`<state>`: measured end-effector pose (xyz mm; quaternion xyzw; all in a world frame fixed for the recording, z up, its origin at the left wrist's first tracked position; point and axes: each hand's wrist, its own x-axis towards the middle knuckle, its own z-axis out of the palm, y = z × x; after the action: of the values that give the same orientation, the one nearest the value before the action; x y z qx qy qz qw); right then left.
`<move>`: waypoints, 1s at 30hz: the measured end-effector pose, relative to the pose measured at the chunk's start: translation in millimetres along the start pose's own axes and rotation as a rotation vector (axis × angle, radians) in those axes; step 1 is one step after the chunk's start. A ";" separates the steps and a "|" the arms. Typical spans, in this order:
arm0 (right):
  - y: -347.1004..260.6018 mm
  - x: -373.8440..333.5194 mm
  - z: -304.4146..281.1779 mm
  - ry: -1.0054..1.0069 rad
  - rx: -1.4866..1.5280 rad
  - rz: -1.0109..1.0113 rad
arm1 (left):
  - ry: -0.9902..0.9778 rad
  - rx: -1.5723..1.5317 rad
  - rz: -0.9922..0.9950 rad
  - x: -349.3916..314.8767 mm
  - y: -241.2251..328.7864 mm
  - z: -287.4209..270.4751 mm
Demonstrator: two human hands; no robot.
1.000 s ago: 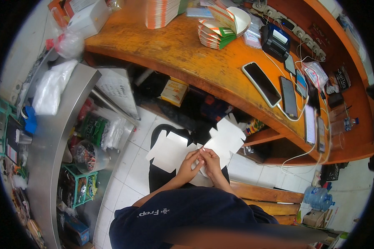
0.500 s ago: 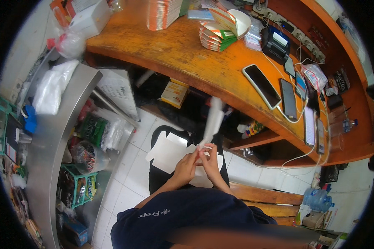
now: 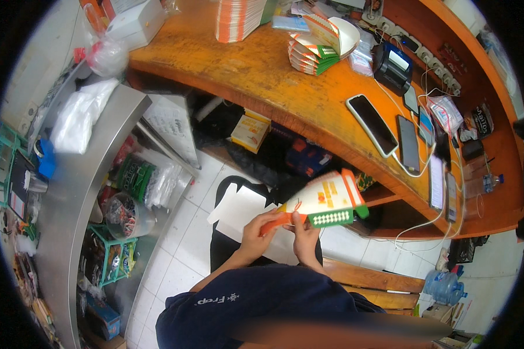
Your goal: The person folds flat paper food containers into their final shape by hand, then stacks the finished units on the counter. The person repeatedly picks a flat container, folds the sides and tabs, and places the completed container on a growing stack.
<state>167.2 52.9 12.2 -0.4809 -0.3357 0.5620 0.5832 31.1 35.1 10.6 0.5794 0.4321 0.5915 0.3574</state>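
Observation:
A printed cardboard food-box blank [image 3: 323, 195], white with orange and green edges, is held above my lap with its printed face up. My left hand [image 3: 259, 232] grips its orange lower-left corner. Close beside it, my right hand [image 3: 305, 237] pinches the lower edge, thumb on top. More cardboard blanks [image 3: 245, 210] lie on my dark-clothed thighs, plain white side up, partly hidden by my hands and forearms.
The wooden desk [image 3: 262, 70] ahead bears a stack of flat cartons [image 3: 237, 22], nested folded cartons [image 3: 311, 55], several phones [image 3: 371, 125], cables and a small black printer [image 3: 393, 67]. A metal counter [image 3: 108, 151] stands left, a wooden bench [image 3: 384, 285] behind right.
The cardboard blank, blurred and nearly edge-on before, has turned to show its printed face and tilted to the right. My hands have moved slightly apart, both still holding it.

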 end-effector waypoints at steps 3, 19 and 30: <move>1.7 -8.2 4.7 -0.056 -0.426 0.170 | 0.210 -0.290 -0.269 -1.8 1.2 -0.8; 14.4 4.0 -3.7 -0.067 0.311 0.459 | 0.071 0.428 0.029 8.7 18.9 7.9; 29.4 17.1 -35.3 -0.143 0.190 0.375 | 0.030 0.246 0.005 5.5 20.6 4.7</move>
<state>192.9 60.4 -28.9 -0.4368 -0.2262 0.7225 0.4858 37.0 33.0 31.5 0.6110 0.5053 0.5435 0.2758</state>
